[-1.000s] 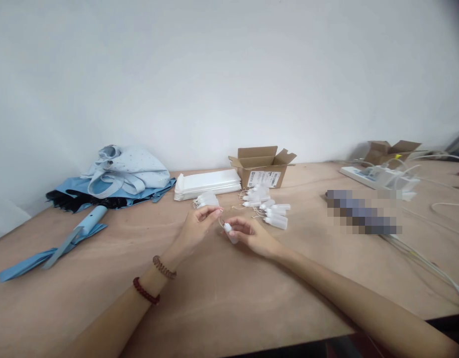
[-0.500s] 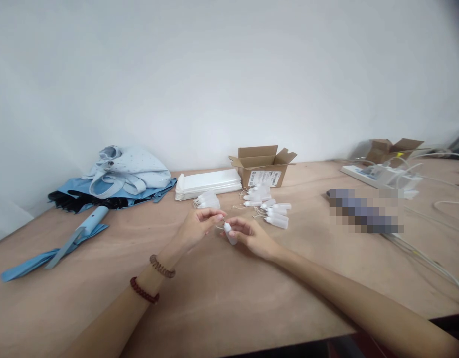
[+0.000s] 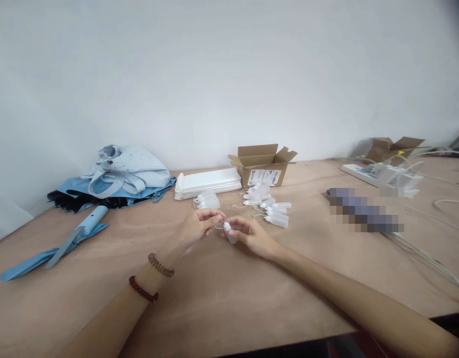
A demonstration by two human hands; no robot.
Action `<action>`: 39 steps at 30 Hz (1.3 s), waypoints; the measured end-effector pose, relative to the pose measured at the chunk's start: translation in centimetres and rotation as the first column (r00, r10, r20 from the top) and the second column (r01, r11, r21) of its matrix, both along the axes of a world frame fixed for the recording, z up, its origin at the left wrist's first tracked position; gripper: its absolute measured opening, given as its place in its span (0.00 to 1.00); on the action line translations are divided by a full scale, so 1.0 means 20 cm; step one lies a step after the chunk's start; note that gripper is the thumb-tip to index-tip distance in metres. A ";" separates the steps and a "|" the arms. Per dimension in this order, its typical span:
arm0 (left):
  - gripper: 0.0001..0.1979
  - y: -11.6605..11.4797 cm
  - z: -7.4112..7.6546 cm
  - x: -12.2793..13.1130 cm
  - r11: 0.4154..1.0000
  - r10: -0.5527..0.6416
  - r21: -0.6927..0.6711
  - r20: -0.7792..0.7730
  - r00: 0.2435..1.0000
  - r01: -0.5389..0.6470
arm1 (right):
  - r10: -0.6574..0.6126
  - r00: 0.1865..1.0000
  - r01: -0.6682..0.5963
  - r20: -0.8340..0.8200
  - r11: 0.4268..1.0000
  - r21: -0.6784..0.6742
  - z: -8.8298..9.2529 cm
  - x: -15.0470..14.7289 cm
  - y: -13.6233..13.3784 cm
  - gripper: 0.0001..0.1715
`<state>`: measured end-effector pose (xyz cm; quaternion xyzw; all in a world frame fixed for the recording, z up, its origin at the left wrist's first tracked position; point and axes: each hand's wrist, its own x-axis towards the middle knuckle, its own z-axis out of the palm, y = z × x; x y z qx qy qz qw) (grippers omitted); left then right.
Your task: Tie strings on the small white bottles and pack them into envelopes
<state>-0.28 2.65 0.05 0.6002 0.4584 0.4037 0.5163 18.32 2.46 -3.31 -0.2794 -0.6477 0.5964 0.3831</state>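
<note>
One small translucent bottle [image 3: 232, 237], white cap [image 3: 227, 226] up and leaning, sits between the thumb and fingers of the right hand [image 3: 251, 237]. Just beside it, the left hand [image 3: 203, 223] has its thumb and fingertips pinched on the bottle's thin cord [image 3: 218, 227], near the cap. More bottles [image 3: 277, 220] lie on the surface [image 3: 232, 303] beyond the right hand, with an open carton [image 3: 262, 175] behind them. Beyond the left hand rests a white stack [image 3: 210, 183].
</note>
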 end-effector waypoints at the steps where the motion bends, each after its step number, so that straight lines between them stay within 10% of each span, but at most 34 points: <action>1: 0.18 0.00 0.00 0.00 1.000 -0.003 0.000 -0.006 1.000 0.003 | 0.000 1.000 0.000 0.004 1.000 -0.003 0.00 0.00 0.00 0.19; 18: 0.10 -0.02 0.04 -0.02 0.815 0.124 0.555 -0.445 0.887 0.164 | -0.026 1.000 0.025 0.017 0.999 0.031 0.01 -0.01 -0.01 0.13; 39: 0.09 -0.04 0.03 0.02 0.828 0.074 0.531 -0.420 0.904 0.179 | -0.067 0.994 0.061 0.082 0.995 0.074 -0.01 -0.03 -0.01 0.10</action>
